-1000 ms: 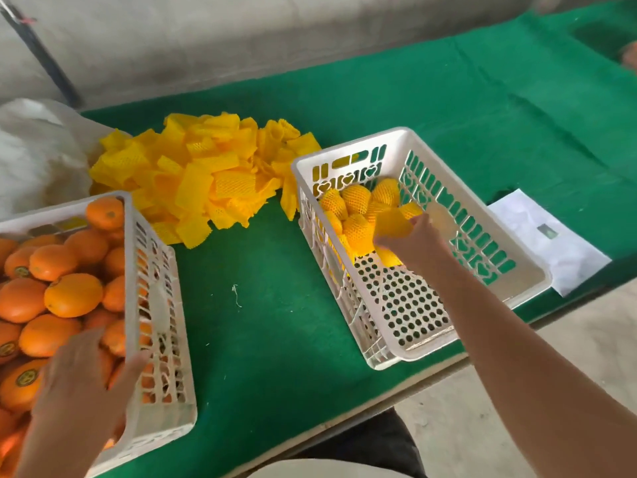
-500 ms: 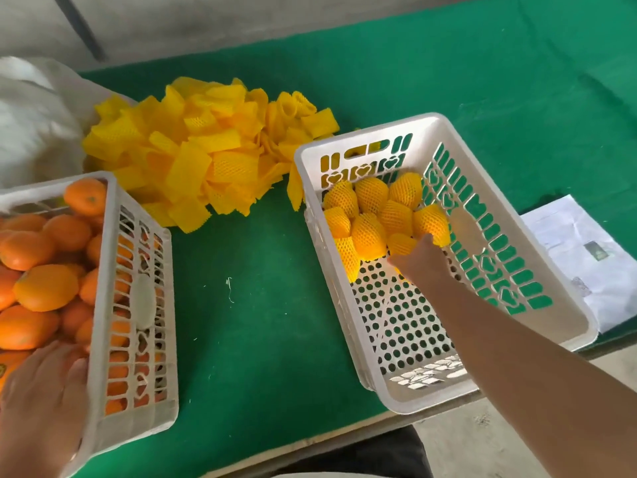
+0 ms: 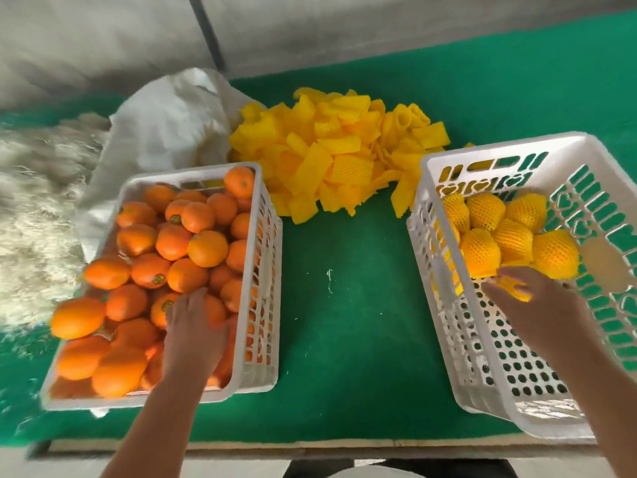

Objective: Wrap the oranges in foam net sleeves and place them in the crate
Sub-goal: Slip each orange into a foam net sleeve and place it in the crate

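Observation:
A white crate [image 3: 265,257] on the left is heaped with bare oranges [image 3: 206,248]. My left hand [image 3: 194,329] reaches into its near right corner, palm down on the fruit, fingers curled over an orange that is mostly hidden. A second white crate [image 3: 427,174] on the right holds several oranges in yellow foam net sleeves [image 3: 481,251] at its far end. My right hand [image 3: 537,305] is inside that crate, fingers still touching a wrapped orange [image 3: 515,288] at the near edge of the group. A pile of loose yellow foam sleeves [image 3: 331,157] lies between the crates at the back.
Green felt [image 3: 344,339] covers the table between the crates. A white woven sack [image 3: 165,125] lies behind the left crate, with pale fibrous stuff [image 3: 38,208] to its left. The table's front edge [image 3: 310,445] runs just below my arms. A dark pole [image 3: 208,32] leans against the back wall.
The view has swung left, bringing the whole orange crate into sight. My left hand moved further into the orange crate. My right hand drew back slightly from the wrapped oranges.

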